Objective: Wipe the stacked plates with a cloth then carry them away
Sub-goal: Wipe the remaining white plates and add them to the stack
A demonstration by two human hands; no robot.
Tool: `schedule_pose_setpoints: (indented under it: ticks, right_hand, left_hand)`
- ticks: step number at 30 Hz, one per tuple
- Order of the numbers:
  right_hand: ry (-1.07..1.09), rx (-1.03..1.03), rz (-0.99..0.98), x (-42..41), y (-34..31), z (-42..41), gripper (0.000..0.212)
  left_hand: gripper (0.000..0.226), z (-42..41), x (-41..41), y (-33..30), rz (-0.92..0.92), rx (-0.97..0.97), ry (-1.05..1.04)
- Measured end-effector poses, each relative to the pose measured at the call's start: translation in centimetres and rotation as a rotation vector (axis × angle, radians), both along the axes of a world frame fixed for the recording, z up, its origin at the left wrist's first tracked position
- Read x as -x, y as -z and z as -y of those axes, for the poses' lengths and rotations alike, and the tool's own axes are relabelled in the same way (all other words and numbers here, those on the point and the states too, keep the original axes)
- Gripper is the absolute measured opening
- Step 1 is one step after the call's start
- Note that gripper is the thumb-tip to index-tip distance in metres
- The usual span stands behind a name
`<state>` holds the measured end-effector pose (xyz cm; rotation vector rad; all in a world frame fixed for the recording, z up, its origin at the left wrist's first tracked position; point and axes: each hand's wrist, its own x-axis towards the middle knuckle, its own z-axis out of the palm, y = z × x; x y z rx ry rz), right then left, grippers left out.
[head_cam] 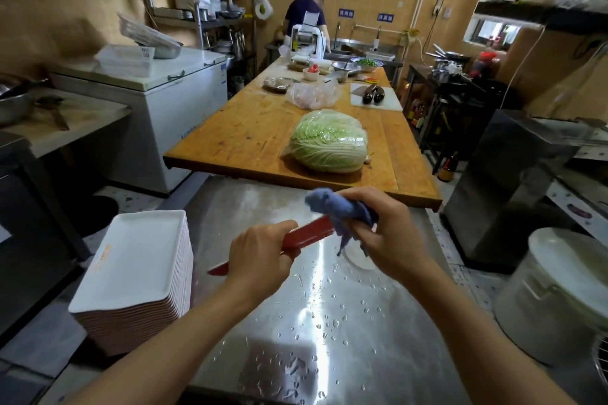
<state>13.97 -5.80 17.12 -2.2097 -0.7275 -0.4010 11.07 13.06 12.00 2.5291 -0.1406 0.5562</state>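
Left hand grips one red plate, held edge-on above the wet steel worktop. Right hand presses a bunched blue cloth against the plate's far end. Stacked plates sit at the worktop's left edge.

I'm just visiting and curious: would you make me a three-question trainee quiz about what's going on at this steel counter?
1. True or false: the left hand grips a red plate held edge-on.
2. What does the right hand press against that plate?
A. a sponge
B. a blue cloth
C. a paper towel
3. Fill in: the stack of white rectangular plates sits at the counter's ____ edge.

Key:
1. True.
2. B.
3. Left; the steel counter beside it is speckled with water drops.
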Motion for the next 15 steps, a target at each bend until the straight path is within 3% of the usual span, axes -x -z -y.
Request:
schedule_pose_setpoints:
  ticks: [2,5,10,15]
  right_hand:
    - [0.067,-0.105,-0.004,-0.2,-0.2,0.1,0.034]
    - [0.075,-0.124,0.003,0.0,0.0,-0.4,0.037]
    - [-0.044,-0.141,-0.047,0.8,1.4,-4.0,0.035]
    - [0.086,-0.023,0.258,-0.4,1.4,-6.7,0.024]
  left_hand:
    - [0.01,-0.5,-0.2,0.3,-0.14,0.356,0.023]
    - [0.027,-0.6,0.1,0.1,-0.322,0.893,0.121]
    - [0.03,-0.5,0.3,-0.1,-0.306,1.021,0.195]
    - [0.033,-0.4,1.1,-0.5,-0.313,1.07,0.216]
